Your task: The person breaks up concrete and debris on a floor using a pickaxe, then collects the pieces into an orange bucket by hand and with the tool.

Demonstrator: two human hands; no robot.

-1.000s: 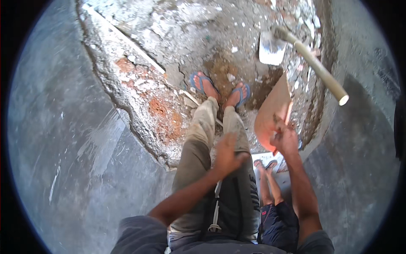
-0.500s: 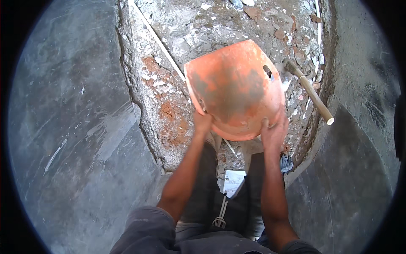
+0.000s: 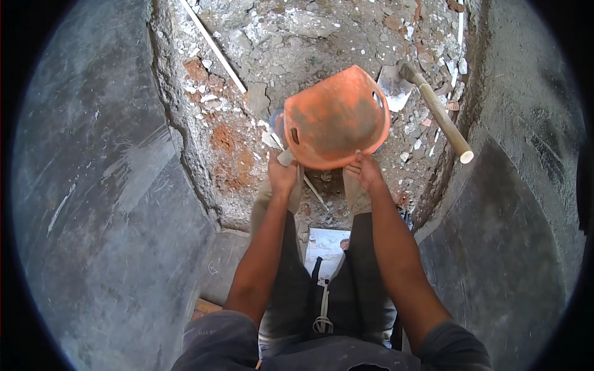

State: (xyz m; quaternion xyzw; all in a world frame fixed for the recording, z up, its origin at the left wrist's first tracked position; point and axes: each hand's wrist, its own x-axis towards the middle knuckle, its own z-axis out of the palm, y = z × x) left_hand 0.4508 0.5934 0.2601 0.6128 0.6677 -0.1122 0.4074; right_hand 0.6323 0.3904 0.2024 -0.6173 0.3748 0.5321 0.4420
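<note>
An orange plastic scoop pan (image 3: 337,117) with grey dirt smeared inside sits low before me, tilted, its straight edge facing away. Two slots pierce its sides. My right hand (image 3: 366,172) grips the rounded near rim, thumb on top. At the near left side my left hand (image 3: 283,175) is closed at the rim, its fingertips partly hidden. A short pale piece (image 3: 286,156) shows by that thumb; what it is I cannot tell. Loose debris and broken ground (image 3: 235,148) lie around and beyond the pan.
To the right lies a long wooden-handled tool (image 3: 442,117), its dusty head by a pale flat piece (image 3: 394,86). A thin white strip (image 3: 213,44) rests at the far left. Smooth grey floor (image 3: 99,185) borders the broken trench. Between my legs is a white slab (image 3: 325,247).
The pan has gone down and away from me, looking smaller now, with both hands following it. My left hand has shifted slightly left, my right hand left and nearer the rim's middle.
</note>
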